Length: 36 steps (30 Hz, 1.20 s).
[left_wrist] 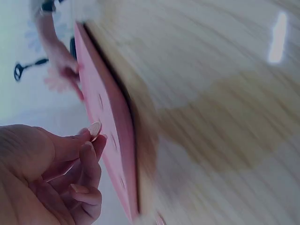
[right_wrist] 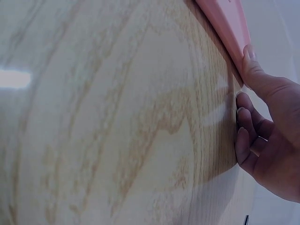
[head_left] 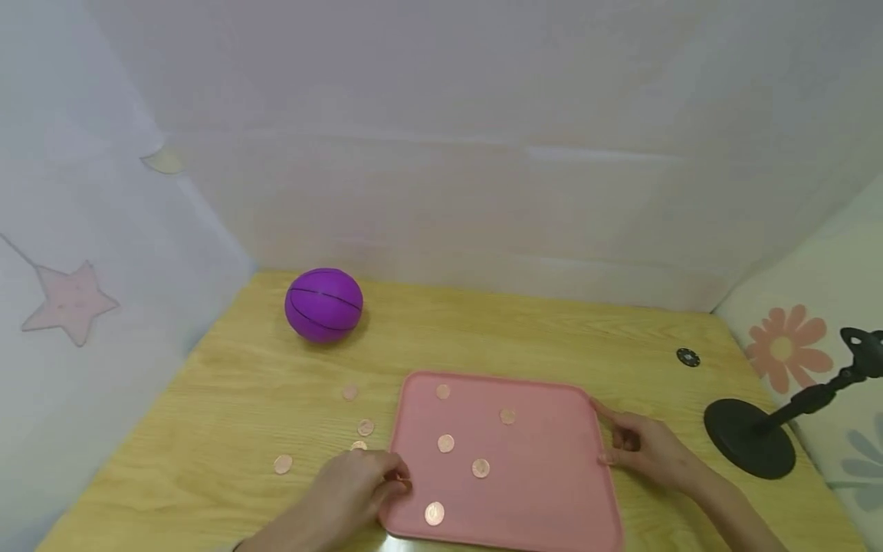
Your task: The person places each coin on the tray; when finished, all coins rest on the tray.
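A pink tray (head_left: 538,491) lies on the table with several copper-coloured coins (head_left: 480,468) spread over its left half and middle. Over the tray's left rim, my left hand (head_left: 352,483) pinches a coin (left_wrist: 95,128) between thumb and forefinger; the other fingers curl in loosely. At the opposite side, my right hand (head_left: 645,448) touches the tray's right rim with its thumb (right_wrist: 251,58), while the index finger reaches along to the far right corner. Its remaining fingers bend beside the tray, low at the tabletop. More coins (head_left: 283,464) lie on the wood left of the tray, one partly hidden by my left hand.
A purple ball (head_left: 324,305) with black lines sits at the back left of the wooden table (head_left: 497,337). To the right stands a black round base (head_left: 749,438) with a jointed arm. A small black disc (head_left: 687,357) lies behind it. Pale fabric walls surround the table.
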Motion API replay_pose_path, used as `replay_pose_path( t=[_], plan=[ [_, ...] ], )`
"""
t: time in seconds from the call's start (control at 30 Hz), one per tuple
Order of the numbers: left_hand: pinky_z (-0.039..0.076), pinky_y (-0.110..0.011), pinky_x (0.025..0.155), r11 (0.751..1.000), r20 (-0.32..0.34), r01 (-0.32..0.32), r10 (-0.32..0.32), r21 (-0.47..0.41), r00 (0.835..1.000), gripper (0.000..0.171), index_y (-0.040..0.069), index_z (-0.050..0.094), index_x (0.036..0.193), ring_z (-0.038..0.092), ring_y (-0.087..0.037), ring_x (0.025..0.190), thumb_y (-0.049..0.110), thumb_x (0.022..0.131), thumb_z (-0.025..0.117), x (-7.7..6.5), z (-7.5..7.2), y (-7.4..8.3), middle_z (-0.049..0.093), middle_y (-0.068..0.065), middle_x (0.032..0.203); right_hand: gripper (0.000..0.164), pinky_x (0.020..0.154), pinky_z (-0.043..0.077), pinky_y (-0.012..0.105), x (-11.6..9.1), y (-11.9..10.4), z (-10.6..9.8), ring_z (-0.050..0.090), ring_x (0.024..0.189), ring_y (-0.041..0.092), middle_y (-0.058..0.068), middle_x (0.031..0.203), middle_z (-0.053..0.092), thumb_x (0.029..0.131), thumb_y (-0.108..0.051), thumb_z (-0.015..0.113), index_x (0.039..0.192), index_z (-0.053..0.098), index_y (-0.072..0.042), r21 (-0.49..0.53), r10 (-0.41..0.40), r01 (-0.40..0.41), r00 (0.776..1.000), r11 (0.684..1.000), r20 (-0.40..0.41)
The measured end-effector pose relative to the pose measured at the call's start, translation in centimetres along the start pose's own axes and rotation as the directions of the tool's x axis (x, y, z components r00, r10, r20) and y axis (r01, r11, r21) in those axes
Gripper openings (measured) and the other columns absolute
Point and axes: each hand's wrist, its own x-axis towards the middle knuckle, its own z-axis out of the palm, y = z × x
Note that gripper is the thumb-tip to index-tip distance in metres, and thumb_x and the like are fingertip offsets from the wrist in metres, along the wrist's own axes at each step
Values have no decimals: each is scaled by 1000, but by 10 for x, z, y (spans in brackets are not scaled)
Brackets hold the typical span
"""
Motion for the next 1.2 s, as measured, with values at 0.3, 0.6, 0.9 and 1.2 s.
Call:
replay_pose_path(
  t=[0.3,0.6,0.9,1.2],
  plan=[
    [43,-12,61,978,74,-208,209,-25,975,7,23,69,80,55,8,67,22,83,76,15,42,35,64,19,73,74,51,41,22,1,-1,4,45,61,1,-10,74,52,82,-28,78,143,46,-1,-25,0,-1,1000,1000,-24],
    [38,-13,59,987,168,-155,147,34,975,6,29,71,78,50,10,65,28,82,75,24,54,57,57,24,72,75,51,40,21,-1,-5,3,43,61,1,-10,74,51,81,-29,79,143,47,-2,-19,31,-31,999,999,-31],
    [33,-7,55,967,80,-251,247,45,966,4,28,74,80,49,7,64,25,79,77,28,68,59,54,19,76,74,50,41,21,1,-3,2,44,60,0,-10,74,52,82,-27,78,142,46,1,-1,-7,7,1000,1000,-20],
    [32,-9,53,978,103,-199,192,64,976,5,30,75,77,49,6,66,28,75,80,31,68,58,54,19,74,74,52,42,21,0,1,4,44,63,0,-10,75,51,83,-29,77,142,45,1,-10,-15,15,1000,1000,-7]
  ],
)
